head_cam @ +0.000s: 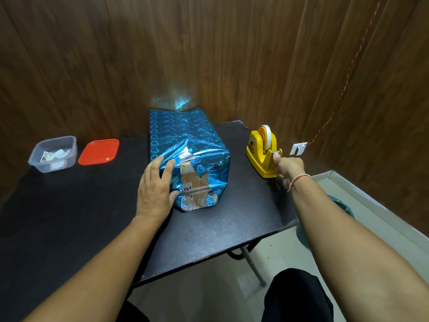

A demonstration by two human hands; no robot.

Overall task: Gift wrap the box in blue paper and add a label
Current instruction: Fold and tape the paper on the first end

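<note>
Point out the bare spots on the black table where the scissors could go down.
Bare black table lies in front of the wrapped box, between the two forearms, and between the red lid and the box. Crowded: the strip between box and yellow tape dispenser, where the right hand works; the left hand presses the box's end.

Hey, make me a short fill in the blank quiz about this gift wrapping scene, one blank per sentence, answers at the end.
1. The left hand presses the blue paper against the ____.
2. The right hand reaches to the yellow ____ dispenser.
3. The red lid lies beside the clear ____.
4. At the near end of the parcel, brown ____ shows uncovered.

Answers: box, tape, container, cardboard
</note>
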